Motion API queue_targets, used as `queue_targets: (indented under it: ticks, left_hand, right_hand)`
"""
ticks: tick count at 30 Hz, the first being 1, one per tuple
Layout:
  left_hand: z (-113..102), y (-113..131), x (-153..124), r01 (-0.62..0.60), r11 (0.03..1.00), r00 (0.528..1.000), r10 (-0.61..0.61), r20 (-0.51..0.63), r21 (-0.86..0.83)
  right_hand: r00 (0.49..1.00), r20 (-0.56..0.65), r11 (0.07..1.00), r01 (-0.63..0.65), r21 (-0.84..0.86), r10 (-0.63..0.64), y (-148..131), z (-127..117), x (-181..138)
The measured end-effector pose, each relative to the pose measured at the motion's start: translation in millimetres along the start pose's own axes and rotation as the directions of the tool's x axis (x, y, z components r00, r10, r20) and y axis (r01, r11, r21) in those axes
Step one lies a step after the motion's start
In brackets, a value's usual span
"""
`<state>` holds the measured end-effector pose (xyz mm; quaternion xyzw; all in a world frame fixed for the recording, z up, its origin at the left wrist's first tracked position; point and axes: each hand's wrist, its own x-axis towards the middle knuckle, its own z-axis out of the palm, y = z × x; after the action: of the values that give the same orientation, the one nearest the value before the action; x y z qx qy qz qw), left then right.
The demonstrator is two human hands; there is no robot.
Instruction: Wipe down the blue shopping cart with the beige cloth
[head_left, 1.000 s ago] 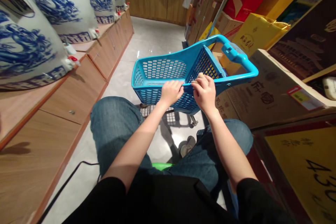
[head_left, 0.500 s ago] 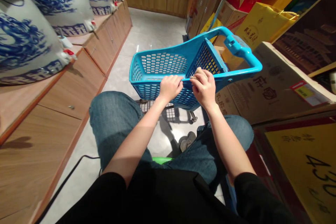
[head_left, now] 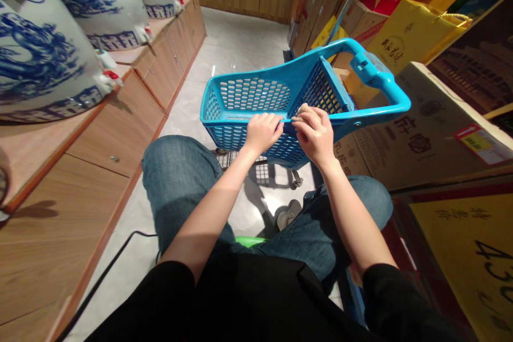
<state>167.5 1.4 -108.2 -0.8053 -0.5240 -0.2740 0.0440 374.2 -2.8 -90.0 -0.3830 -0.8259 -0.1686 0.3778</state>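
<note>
In front of my knees stands a blue plastic shopping cart with mesh sides, its handle toward the right. My left hand is closed over the near top rim of the basket. Just right of it, my right hand pinches a crumpled beige cloth against the same rim. Most of the cloth is hidden under the fingers. A small gap of rim shows between both hands. The part of the basket floor that I can see holds nothing.
Large blue-and-white jars with red taps line a wooden cabinet on the left. Cardboard boxes, a yellow gift bag and a price sign crowd the right. A black cable runs along the floor at lower left.
The whole view has shifted slightly, so the cart and surroundings sit a little farther right. Both hands keep nearly the same places on the rim, the cloth still under my right fingers.
</note>
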Motion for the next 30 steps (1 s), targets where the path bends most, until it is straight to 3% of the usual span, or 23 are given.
queue_targets:
  ticks: [4,6,15,20,24,27,30]
  left_hand:
    - [-2,-3,-3,-0.023,1.0,1.0,0.023,-0.009,0.003]
    - [-2,-3,-3,-0.022,1.0,1.0,0.022,-0.005,0.005]
    - [-4,0,-4,0.028,0.999,0.999,-0.029,0.026,0.017]
    - [-2,-3,-4,0.008,1.0,1.0,-0.008,-0.013,0.017]
    - [1,1,-3,0.002,1.0,1.0,-0.002,-0.017,0.001]
    - [5,5,-1,0.003,1.0,1.0,-0.003,-0.026,-0.001]
    - [9,5,0,-0.002,1.0,0.999,0.003,-0.05,0.017]
  right_hand:
    - [0.971,-0.201,0.989,-0.141,-0.05,0.128,19,-15,3]
    - [0.957,-0.232,0.977,-0.199,-0.082,0.176,23,-20,5]
    - [0.967,-0.165,0.977,-0.205,-0.053,0.194,-18,13,-6]
    - [0.98,-0.068,0.981,-0.19,-0.045,0.187,-9,2,-8]
    - [0.968,-0.134,0.964,-0.231,-0.131,0.213,0,-11,0]
    - [0.95,-0.164,0.942,-0.292,-0.163,0.266,-12,-6,4]
    - [0.969,-0.036,0.956,-0.248,-0.158,0.245,-29,5,6]
